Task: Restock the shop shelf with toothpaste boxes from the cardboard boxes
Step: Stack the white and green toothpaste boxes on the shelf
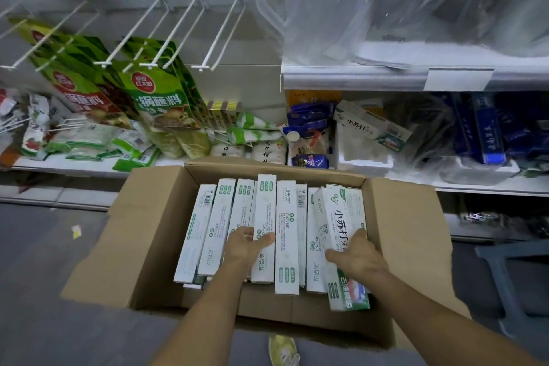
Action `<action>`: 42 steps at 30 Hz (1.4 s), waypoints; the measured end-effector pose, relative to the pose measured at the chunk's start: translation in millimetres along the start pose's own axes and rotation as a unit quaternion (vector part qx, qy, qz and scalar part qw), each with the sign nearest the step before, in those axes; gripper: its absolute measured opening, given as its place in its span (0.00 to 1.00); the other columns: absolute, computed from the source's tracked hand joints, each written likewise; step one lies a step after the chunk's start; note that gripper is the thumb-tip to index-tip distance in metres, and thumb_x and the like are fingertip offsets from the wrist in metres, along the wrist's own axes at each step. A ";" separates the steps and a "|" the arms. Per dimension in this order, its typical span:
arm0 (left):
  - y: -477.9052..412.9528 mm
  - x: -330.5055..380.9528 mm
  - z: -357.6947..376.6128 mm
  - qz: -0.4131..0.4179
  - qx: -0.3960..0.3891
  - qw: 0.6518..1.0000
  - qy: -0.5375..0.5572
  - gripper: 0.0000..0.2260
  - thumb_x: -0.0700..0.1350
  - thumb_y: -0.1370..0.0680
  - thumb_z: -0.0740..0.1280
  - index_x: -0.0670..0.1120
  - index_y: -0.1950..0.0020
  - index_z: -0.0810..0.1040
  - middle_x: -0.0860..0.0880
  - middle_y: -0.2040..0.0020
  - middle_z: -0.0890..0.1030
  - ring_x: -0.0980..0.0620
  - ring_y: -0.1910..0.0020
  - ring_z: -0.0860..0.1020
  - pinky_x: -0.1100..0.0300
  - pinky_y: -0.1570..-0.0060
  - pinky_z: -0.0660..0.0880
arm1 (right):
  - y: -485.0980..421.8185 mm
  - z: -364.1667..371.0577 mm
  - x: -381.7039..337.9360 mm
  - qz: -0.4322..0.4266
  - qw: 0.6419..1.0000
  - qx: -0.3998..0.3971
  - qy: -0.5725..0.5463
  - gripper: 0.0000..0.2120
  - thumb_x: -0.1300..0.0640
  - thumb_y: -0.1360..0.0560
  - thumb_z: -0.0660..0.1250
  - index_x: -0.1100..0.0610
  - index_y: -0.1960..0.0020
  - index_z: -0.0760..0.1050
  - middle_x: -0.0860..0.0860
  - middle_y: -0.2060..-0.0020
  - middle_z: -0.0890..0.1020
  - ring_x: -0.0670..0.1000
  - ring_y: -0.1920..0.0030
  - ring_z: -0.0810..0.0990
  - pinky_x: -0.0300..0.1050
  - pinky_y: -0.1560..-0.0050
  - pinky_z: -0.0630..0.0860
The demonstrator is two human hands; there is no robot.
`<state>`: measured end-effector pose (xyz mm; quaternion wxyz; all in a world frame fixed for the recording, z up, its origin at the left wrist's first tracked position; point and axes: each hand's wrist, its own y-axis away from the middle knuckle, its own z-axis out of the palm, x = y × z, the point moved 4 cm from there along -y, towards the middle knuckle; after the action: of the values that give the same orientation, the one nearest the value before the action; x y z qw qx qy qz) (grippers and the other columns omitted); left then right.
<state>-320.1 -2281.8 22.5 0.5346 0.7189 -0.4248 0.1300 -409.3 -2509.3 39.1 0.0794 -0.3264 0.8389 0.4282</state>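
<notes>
1. The open brown cardboard carton (142, 232) sits on the floor with its flaps folded out, so the stock can be reached from above.
2. Inside the carton, long white-and-green toothpaste boxes (286, 235) lie side by side on edge. Packed this way, each one can be lifted out singly.
3. The left hand (246, 242) is at the carton's middle. Its thumb lies across a narrow white ENZYME box (265, 208) and its fingers curl into the gap beside it, so it grips this box. The box stands a little proud of its neighbours, probably being drawn up.
4. The right hand (353, 252) is at the carton's right side. It clasps a wider white box with green ends (338, 214), fingers hooked over the far edge and thumb on the near face. This box lies tilted on top of the row, not in it.
5. Judgement: one box per hand, a pick in progress; neither box is clear of the carton yet.
6. Just beyond the carton runs the white shop shelf (475, 186). Beyond the carton's right corner, a matching toothpaste box (371, 125) lies tilted on it, which is likely the restock spot.
7. Beyond the carton's left side, green sauce pouches (154, 92) hang on white wire hooks (139, 27).
</notes>
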 end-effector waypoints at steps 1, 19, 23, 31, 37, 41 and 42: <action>0.9 2.1 0.9 0.029 0.015 0.999 -0.026 0.22 0.48 0.29 0.77 0.44 0.40 0.74 0.46 0.44 0.80 0.51 0.53 0.78 0.58 0.55 0.76 | 1.6 0.1 1.8 -0.004 1.000 -0.001 -0.011 0.32 0.45 0.30 0.71 0.59 0.37 0.59 0.51 0.46 0.78 0.53 0.48 0.79 0.51 0.47 0.78; 61.5 64.7 -49.4 0.007 -0.043 0.985 0.166 0.11 0.41 0.22 0.66 0.40 0.40 0.76 0.45 0.56 0.85 0.48 0.59 0.81 0.55 0.62 0.77 | 67.6 -76.5 -32.4 -0.141 0.985 0.027 -0.094 0.29 0.49 0.34 0.77 0.53 0.45 0.61 0.42 0.56 0.76 0.42 0.60 0.77 0.37 0.67 0.74; 104.1 104.7 -61.9 0.064 -0.069 0.977 0.193 0.11 0.40 0.21 0.62 0.39 0.42 0.79 0.46 0.60 0.85 0.48 0.61 0.82 0.57 0.66 0.77 | 102.9 -119.6 -70.1 -0.204 0.976 0.060 -0.044 0.34 0.44 0.37 0.77 0.50 0.40 0.62 0.44 0.50 0.77 0.44 0.56 0.79 0.44 0.59 0.79; 189.2 203.8 -111.3 0.173 -0.065 0.965 0.185 0.10 0.42 0.22 0.59 0.41 0.47 0.78 0.39 0.56 0.85 0.42 0.60 0.83 0.52 0.60 0.79 | 187.1 -221.6 -136.8 -0.315 0.932 0.168 0.055 0.29 0.39 0.38 0.75 0.47 0.44 0.67 0.44 0.48 0.79 0.49 0.52 0.79 0.48 0.55 0.78; 248.3 265.9 -148.4 0.309 -0.053 0.932 0.182 0.16 0.39 0.20 0.54 0.52 0.38 0.74 0.43 0.49 0.84 0.42 0.56 0.83 0.48 0.57 0.79 | 238.7 -284.4 -157.7 -0.359 0.893 0.255 0.092 0.25 0.36 0.39 0.73 0.45 0.49 0.67 0.44 0.52 0.80 0.51 0.53 0.78 0.50 0.52 0.76; 282.6 296.0 -166.4 0.353 -0.070 0.913 0.193 0.19 0.43 0.17 0.54 0.62 0.32 0.69 0.45 0.45 0.83 0.47 0.64 0.81 0.56 0.67 0.77 | 267.5 -319.1 -172.1 -0.378 0.864 0.310 0.124 0.26 0.35 0.39 0.72 0.43 0.47 0.66 0.41 0.52 0.80 0.48 0.55 0.79 0.52 0.52 0.78; 288.1 303.0 -172.2 0.360 -0.068 0.908 0.203 0.18 0.45 0.17 0.54 0.63 0.31 0.69 0.44 0.45 0.83 0.48 0.65 0.80 0.56 0.68 0.76 | 274.8 -328.3 -175.8 -0.381 0.856 0.324 0.128 0.26 0.35 0.38 0.72 0.43 0.47 0.66 0.42 0.53 0.80 0.48 0.55 0.79 0.51 0.52 0.78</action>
<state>-306.7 -2292.8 474.3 0.5739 0.4373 -0.5448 0.4273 -394.3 -2562.3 498.7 0.2295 -0.6287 0.7427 0.0225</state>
